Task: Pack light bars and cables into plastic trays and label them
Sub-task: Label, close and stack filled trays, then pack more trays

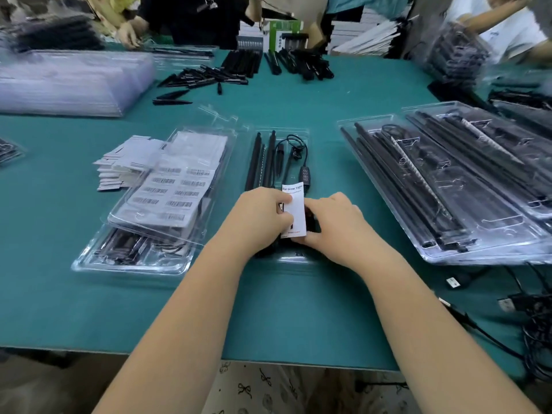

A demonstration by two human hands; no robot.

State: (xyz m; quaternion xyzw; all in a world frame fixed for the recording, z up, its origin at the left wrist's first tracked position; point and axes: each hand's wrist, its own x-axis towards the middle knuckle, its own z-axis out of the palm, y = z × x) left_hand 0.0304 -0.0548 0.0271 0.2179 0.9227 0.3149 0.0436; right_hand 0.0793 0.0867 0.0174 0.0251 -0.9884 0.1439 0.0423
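**Leaflet goes into a tray of light bars**

Both hands meet over the near end of the centre tray (pixel 280 261), the landmark for all that follows. Left hand (pixel 257 216) pinches the left edge of a white leaflet (pixel 294 210) between thumb and fingertips; right hand (pixel 337 225) curls its fingers around the leaflet's right side and something dark beneath it, which cannot be made out. Light bars (pixel 263 159) and a black cable (pixel 294 150) with its controller already lie in the tray, long axes running straight away from the person, so the leaflet likely has to drop flat at the near end, equally close to either hand. Left of the tray sit barcode label sheets (pixel 176 186) on stacked clear trays, with a loose pile of cards (pixel 125 162) beyond them. Right of it lie filled trays (pixel 448 180) fanned at an angle. Everything rests on a green table (pixel 89 309); beyond the tray's far end, loose black parts and other workers line the opposite edge.
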